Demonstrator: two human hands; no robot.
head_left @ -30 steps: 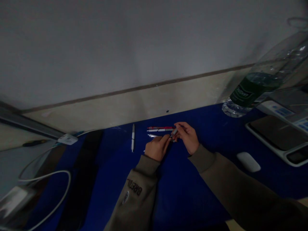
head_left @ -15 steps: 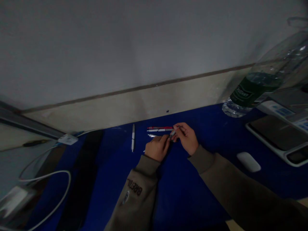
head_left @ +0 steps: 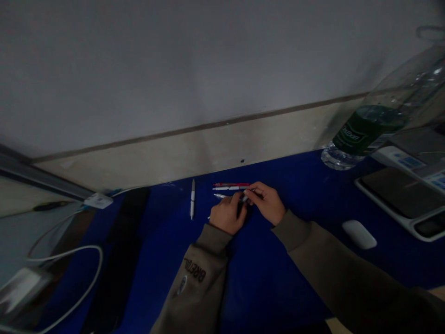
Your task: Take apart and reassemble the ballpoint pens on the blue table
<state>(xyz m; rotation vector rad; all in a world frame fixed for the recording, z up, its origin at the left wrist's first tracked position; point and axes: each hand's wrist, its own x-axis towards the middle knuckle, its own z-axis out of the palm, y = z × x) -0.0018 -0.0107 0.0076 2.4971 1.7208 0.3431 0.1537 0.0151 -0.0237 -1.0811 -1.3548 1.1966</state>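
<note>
My left hand and my right hand meet over the blue tabletop, fingers closed. Between their fingertips is a pen, of which only a short grey and dark piece shows; the rest is hidden by the fingers. Just beyond the hands lie a red pen and a white pen, side by side. The end of another silvery pen sticks out behind my left hand. Off to the left, a white and grey pen lies by itself, pointing toward the wall. A small white tip shows beside my left wrist.
A large water bottle with a green label stands at the back right by the wall. In front of it are a device with a dark screen and a white mouse-like object. A white cable loops at the left.
My right hand has moved slightly left and its fingertips have come closer to my left hand. Less of the pen piece shows between them. The pens on the table have stayed put.
</note>
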